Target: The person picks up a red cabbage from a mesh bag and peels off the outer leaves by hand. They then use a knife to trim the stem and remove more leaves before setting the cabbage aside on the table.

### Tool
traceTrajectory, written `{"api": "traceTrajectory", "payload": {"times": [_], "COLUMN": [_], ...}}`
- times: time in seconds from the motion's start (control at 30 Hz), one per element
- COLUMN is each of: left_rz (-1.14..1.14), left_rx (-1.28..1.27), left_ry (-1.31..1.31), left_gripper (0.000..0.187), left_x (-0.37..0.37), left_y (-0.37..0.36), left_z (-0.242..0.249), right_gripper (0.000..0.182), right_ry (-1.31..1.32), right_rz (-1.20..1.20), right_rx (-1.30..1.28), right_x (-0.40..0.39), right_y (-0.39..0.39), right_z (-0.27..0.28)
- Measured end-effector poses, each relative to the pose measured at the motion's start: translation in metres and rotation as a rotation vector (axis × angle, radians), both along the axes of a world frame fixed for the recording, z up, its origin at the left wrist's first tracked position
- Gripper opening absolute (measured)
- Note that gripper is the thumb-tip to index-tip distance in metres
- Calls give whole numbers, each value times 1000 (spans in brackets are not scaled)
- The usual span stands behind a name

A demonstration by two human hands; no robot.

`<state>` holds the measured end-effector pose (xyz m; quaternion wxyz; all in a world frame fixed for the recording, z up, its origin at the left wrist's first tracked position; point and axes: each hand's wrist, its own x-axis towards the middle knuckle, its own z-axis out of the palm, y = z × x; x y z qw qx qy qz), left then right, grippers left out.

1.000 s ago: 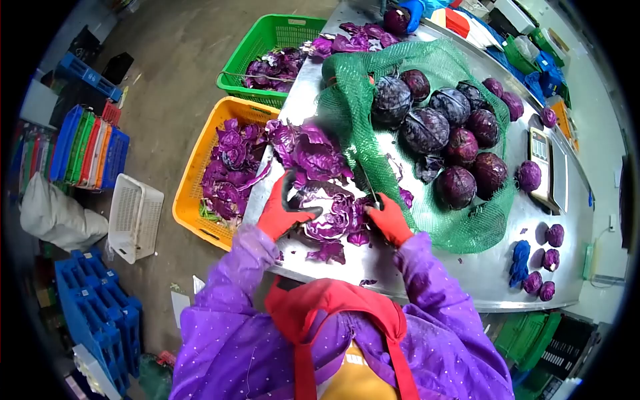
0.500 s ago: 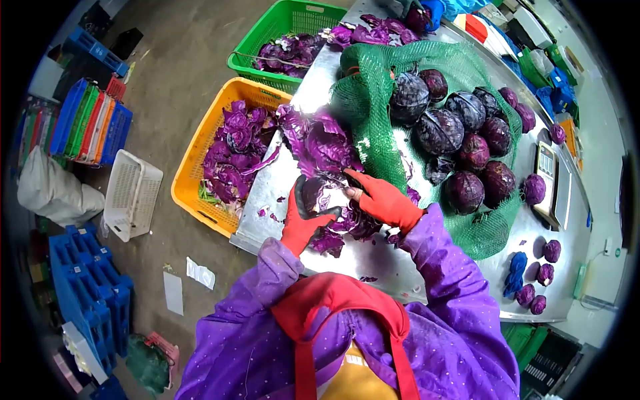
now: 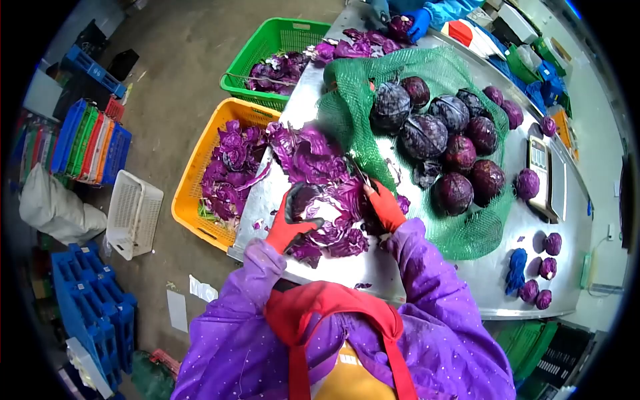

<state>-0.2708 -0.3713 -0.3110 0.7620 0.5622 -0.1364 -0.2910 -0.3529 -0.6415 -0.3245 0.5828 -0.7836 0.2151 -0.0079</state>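
A partly trimmed red cabbage (image 3: 328, 208) with a pale cut end lies on the metal table among its loose leaves. My left hand (image 3: 289, 223), in a red glove with dark fingers, is closed around its left side. My right hand (image 3: 387, 208), also gloved in red, is shut just right of the cabbage, apart from the cut end. A thin blade, apparently of a knife (image 3: 363, 176), sticks up from its fingers; the handle is hidden. Torn purple leaves (image 3: 310, 155) are heaped just beyond the cabbage.
A green net bag (image 3: 360, 113) holding several whole cabbages (image 3: 424, 136) lies to the right. Yellow (image 3: 193, 190) and green (image 3: 233, 73) crates with leaves stand left of the table (image 3: 267, 230). A scale (image 3: 539, 177) sits far right. Across the table, a co-worker's blue-gloved hand (image 3: 420, 25) holds a cabbage.
My right hand has drawn back to the right and down from the cabbage, showing the blade. My left hand stays on the cabbage, whose pale end now shows more fully. The view has shifted slightly.
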Motion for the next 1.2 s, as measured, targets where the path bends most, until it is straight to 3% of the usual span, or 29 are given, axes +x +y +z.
{"api": "traceTrajectory", "payload": {"times": [0.03, 0.1, 0.17, 0.2, 0.23, 0.27, 0.37, 0.4, 0.5, 0.57, 0.63, 0.9, 1.03, 1.1, 1.2], "left_rz": [17, 261, 329, 278, 298, 279, 202, 191, 141, 102, 87, 62, 58, 25, 19], "left_rx": [-17, 81, 97, 172, 405, 467, 606, 643, 758, 790, 789, 843, 914, 882, 640], "left_ry": [48, 26, 61, -43, -210, -289, -427, -464, -574, -571, -562, -647, -634, -671, -681], "left_gripper": [97, 98, 99, 104, 112, 113, 123, 125, 127, 127, 126, 122, 122, 123, 119], "left_x": [3, 2, -18, -29, -36, -39, -39, -39, -36, -31, -25, -16, -19, -22, -2], "left_y": [6, 16, 18, 16, 8, 5, -2, -3, -6, -10, -14, -29, -35, -32, -7], "left_z": [-4, -1, 13, 21, 24, 22, 22, 23, 23, 26, 29, 29, 44, 50, 29], "right_gripper": [45, 42, 41, 41, 41, 43, 45, 46, 50, 55, 59, 52, 49, 46, 47], "right_ry": [24, -54, -27, 82, 186, 165, 188, 247, -11, -61, -32, 38, 250, 138, 81], "right_rz": [-4, -62, -71, -73, -75, -55, -154, -195, 48, 259, 315, 249, 73, 9, 29], "right_rx": [9, -37, 104, 66, 24, 127, -10, 8, -178, -208, -276, -299, -142, -171, -132], "right_x": [-6, -28, -59, -74, -86, -97, -106, -92, -52, -31, -21, -7, 15, 16, 18], "right_y": [6, 21, 40, 51, 58, 57, 43, 43, 52, 58, 61, 53, 34, 10, 7], "right_z": [7, 24, 41, 53, 61, 51, 22, 49, 92, 96, 78, 78, 60, 3, 3]}}
